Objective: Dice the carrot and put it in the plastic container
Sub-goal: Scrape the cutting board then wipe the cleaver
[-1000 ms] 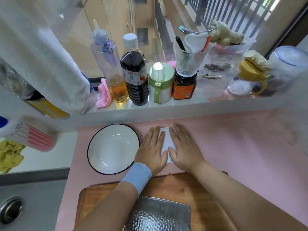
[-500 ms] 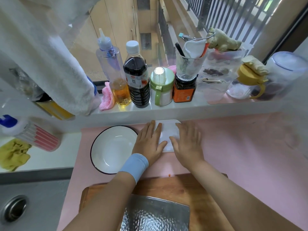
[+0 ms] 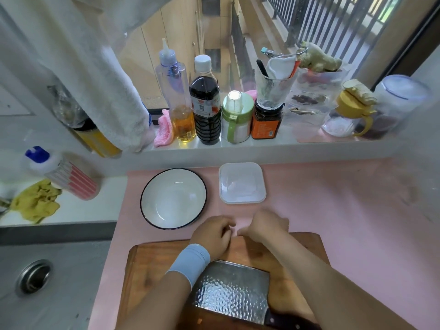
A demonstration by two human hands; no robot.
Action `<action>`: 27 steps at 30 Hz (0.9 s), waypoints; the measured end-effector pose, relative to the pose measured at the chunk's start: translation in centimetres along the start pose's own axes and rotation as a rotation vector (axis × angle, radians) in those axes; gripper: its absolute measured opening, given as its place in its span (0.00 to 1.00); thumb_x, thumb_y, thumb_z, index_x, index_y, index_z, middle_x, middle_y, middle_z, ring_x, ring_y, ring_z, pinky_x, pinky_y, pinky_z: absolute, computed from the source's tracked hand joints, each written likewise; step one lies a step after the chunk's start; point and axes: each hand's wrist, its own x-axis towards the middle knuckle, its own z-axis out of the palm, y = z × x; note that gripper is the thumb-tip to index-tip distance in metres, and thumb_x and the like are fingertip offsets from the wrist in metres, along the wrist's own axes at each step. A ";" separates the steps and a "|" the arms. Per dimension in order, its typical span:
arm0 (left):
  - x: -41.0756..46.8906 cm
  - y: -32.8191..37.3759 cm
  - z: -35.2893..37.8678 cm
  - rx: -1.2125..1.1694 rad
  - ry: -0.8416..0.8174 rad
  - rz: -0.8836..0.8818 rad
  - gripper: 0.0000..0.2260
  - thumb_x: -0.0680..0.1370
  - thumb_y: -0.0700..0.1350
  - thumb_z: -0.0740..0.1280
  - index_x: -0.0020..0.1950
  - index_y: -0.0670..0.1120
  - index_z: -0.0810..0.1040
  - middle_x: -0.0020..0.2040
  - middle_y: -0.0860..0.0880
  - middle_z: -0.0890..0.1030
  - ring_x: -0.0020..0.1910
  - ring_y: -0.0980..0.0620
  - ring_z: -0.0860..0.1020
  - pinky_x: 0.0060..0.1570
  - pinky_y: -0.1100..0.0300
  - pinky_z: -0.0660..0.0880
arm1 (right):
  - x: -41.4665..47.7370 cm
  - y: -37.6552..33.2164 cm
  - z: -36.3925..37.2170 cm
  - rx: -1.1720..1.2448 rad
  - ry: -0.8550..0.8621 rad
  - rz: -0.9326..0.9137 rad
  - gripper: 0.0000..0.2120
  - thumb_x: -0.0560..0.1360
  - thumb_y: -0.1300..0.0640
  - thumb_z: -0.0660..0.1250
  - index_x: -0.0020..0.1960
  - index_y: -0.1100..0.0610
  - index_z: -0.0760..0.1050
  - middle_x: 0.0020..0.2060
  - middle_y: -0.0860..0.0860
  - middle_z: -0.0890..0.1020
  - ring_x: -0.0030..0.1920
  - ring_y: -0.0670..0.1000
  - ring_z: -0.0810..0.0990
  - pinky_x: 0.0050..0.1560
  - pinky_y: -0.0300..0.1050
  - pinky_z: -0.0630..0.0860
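A square plastic container (image 3: 241,183) with its white lid on sits on the pink mat, right of a white bowl (image 3: 173,198). No carrot shows through the lid. My left hand (image 3: 214,234), with a blue wristband, and my right hand (image 3: 266,225) hover side by side at the far edge of the wooden cutting board (image 3: 147,263), a short way nearer than the container. Both have loosely curled fingers and hold nothing. A hammered steel cleaver (image 3: 232,291) lies flat on the board between my forearms.
The ledge behind carries several bottles and jars, among them a dark sauce bottle (image 3: 204,103) and a green-lidded jar (image 3: 237,117). At left are a sink (image 3: 34,276), a yellow cloth (image 3: 35,203) and a striped bottle (image 3: 64,175). The pink mat (image 3: 345,210) stretches right.
Both hands pressed on the container's lid earlier; they have let go and pulled back toward the board. The container now stands uncovered by hands, a little farther back.
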 end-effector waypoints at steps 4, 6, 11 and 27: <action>0.0 0.2 0.6 -0.037 0.036 -0.026 0.12 0.76 0.44 0.62 0.57 0.53 0.80 0.55 0.55 0.81 0.57 0.53 0.74 0.57 0.63 0.70 | 0.6 -1.0 -0.6 -0.028 -0.097 0.035 0.29 0.70 0.32 0.70 0.62 0.51 0.75 0.60 0.49 0.78 0.63 0.55 0.75 0.63 0.52 0.69; 0.1 0.3 0.6 -0.055 0.048 -0.024 0.13 0.76 0.43 0.62 0.58 0.53 0.79 0.55 0.55 0.81 0.57 0.53 0.74 0.57 0.62 0.71 | 0.6 -1.4 -0.4 -0.026 -0.101 0.035 0.22 0.73 0.38 0.70 0.60 0.50 0.74 0.60 0.49 0.78 0.63 0.55 0.75 0.62 0.51 0.69; 0.2 0.8 0.2 -0.125 0.001 -0.038 0.18 0.75 0.45 0.64 0.63 0.57 0.76 0.57 0.57 0.80 0.55 0.56 0.75 0.58 0.60 0.73 | 0.1 -1.6 -0.6 0.176 -0.056 -0.012 0.15 0.73 0.41 0.67 0.40 0.53 0.75 0.47 0.49 0.83 0.53 0.52 0.79 0.60 0.49 0.72; -11.8 4.0 -2.3 -0.001 0.189 0.028 0.10 0.79 0.50 0.63 0.52 0.52 0.83 0.48 0.54 0.83 0.50 0.54 0.77 0.52 0.59 0.74 | -14.7 3.7 2.2 0.355 0.146 -0.276 0.09 0.75 0.51 0.64 0.41 0.53 0.80 0.38 0.47 0.81 0.42 0.48 0.79 0.40 0.42 0.74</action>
